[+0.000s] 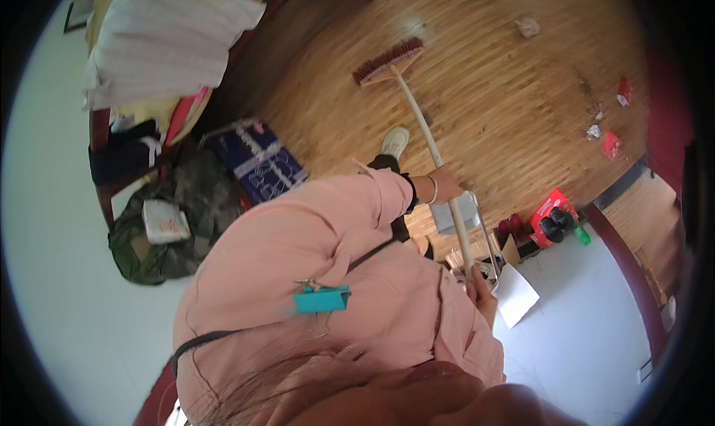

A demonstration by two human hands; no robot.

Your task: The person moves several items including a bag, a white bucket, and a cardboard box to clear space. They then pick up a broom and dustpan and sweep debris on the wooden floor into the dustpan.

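Observation:
A wooden-handled broom (415, 112) slants across the floor, its dark red bristle head (389, 59) lying at the far end. My left hand (445, 185), with a bracelet at the wrist, is wrapped round the middle of the handle. Closer to my body, my right hand (482, 295) is closed on the handle's upper end; part of it is hidden by the pink sleeve. Just beyond the handle, beside my left hand, stands a grey dustpan (468, 211). My shoe (395, 142) is on the floor left of the handle.
Crumpled litter (527, 27) and red wrappers (611, 145) lie on the wood floor (491, 91). Dark shoes (556, 224) and a red box (546, 206) stand by the right wall. A blue box (257, 161), a camouflage bag (201, 195) and a bed with a white cloth (167, 46) are at left.

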